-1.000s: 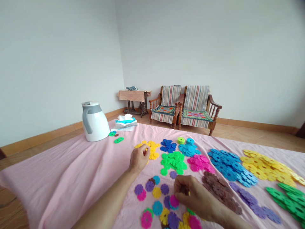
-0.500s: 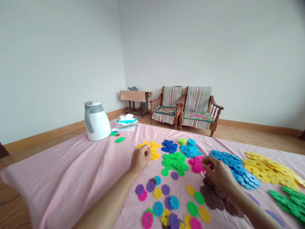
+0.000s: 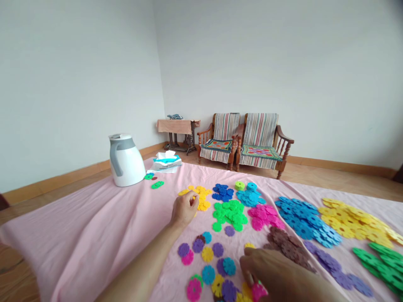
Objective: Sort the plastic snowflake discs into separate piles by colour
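Flat plastic snowflake discs lie sorted by colour on a pink cloth (image 3: 103, 226). My left hand (image 3: 184, 209) rests curled at the edge of the small yellow pile (image 3: 201, 196), its fingertips pinched on a yellow disc. My right hand (image 3: 273, 272) is low at the near edge, fingers curled over the mixed loose discs (image 3: 217, 268), touching a pink disc (image 3: 256, 290). Beside it lies the brown pile (image 3: 285, 243). Beyond are a green pile (image 3: 229, 212), a pink pile (image 3: 262, 214) and a dark blue pile (image 3: 223, 191).
A white kettle (image 3: 125, 160) and a tissue pack (image 3: 166, 161) stand at the far left of the cloth. Large blue (image 3: 307, 220), yellow (image 3: 355, 220), purple (image 3: 336, 268) and green (image 3: 380, 264) heaps fill the right. Two wooden armchairs (image 3: 245, 142) stand behind.
My right hand has come back from the pink pile to the mixed discs at the near edge. The left hand has stayed by the yellow pile.
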A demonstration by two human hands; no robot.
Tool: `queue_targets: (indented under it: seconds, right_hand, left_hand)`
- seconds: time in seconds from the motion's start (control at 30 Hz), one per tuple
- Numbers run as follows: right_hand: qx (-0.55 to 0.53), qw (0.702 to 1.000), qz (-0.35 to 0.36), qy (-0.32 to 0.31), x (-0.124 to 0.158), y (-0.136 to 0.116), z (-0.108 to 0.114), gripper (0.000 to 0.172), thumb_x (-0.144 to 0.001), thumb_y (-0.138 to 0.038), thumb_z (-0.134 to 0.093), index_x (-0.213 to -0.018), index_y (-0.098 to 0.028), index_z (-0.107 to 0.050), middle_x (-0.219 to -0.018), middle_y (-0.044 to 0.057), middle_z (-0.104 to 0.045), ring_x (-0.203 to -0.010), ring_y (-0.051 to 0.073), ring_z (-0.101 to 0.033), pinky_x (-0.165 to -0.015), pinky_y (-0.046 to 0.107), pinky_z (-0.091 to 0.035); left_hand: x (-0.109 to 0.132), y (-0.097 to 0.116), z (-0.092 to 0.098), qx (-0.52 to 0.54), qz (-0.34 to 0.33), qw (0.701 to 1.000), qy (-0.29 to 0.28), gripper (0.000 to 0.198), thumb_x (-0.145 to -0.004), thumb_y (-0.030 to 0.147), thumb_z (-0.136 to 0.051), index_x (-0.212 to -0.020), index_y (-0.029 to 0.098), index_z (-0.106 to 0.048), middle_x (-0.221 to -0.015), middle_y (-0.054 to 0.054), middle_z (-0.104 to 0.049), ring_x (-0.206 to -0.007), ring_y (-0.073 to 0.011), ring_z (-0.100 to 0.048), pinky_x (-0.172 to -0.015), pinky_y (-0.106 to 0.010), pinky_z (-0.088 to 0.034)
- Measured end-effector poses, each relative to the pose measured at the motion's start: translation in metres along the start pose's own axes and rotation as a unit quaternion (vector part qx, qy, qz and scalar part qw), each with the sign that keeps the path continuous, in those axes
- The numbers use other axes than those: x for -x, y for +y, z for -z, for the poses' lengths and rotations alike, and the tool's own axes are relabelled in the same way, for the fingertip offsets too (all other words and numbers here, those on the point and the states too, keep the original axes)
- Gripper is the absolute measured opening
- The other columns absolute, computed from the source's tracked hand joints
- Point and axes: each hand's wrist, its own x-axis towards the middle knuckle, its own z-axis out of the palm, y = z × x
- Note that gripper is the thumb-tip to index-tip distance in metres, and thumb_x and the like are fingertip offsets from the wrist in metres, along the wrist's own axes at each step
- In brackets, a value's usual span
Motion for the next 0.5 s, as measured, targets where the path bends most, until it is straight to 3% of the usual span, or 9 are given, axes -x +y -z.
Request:
queue_targets:
  seconds: [0.2,0.27,0.37,0.5]
  right_hand:
    - [-0.084,0.995,-0.005,0.053,-0.01,0.02,0.004,0.018,-0.061,-0.013,-0.053,-0.072,-0.024,-0.062,-0.073,-0.003,-0.066,-0.067,0.014,-0.058,-0.054,0.021,-0.033]
    - [-0.108,0.987,-0.018,0.115,-0.019,0.038,0.003,0.01,-0.066,-0.017,-0.053,-0.067,-0.023,-0.061,-0.059,-0.004,-0.061,-0.055,0.011,-0.054,-0.049,0.021,-0.03]
    - [-0.137,0.952,-0.065,0.265,-0.036,0.068,-0.001,0.01,-0.071,-0.019,-0.05,-0.066,-0.021,-0.058,-0.059,-0.003,-0.061,-0.055,0.013,-0.055,-0.052,0.022,-0.035]
    - [-0.138,0.932,-0.102,0.32,-0.048,0.095,-0.006,0.012,-0.074,-0.023,-0.046,-0.078,-0.021,-0.058,-0.069,0.001,-0.066,-0.066,0.018,-0.061,-0.06,0.027,-0.042]
  left_hand:
    - [0.0,0.0,0.0,-0.004,0.0,1.0,-0.001,0.016,-0.082,0.02,-0.049,-0.073,0.017,-0.062,-0.056,0.002,-0.057,-0.05,-0.0097,-0.05,-0.053,-0.019,-0.032]
    - [0.0,0.0,0.0,-0.005,0.0,1.0,-0.001,0.016,-0.082,0.02,-0.05,-0.073,0.017,-0.062,-0.057,0.002,-0.058,-0.05,-0.0095,-0.05,-0.053,-0.019,-0.033]
    - [0.001,0.0,-0.001,-0.004,0.002,1.0,-0.006,0.016,-0.083,0.021,-0.05,-0.073,0.018,-0.062,-0.058,0.002,-0.059,-0.049,-0.0094,-0.05,-0.053,-0.019,-0.033]
    - [0.0,0.0,-0.001,-0.003,0.006,1.0,-0.012,0.016,-0.083,0.02,-0.049,-0.076,0.017,-0.064,-0.059,0.002,-0.06,-0.05,-0.0095,-0.049,-0.054,-0.019,-0.033]
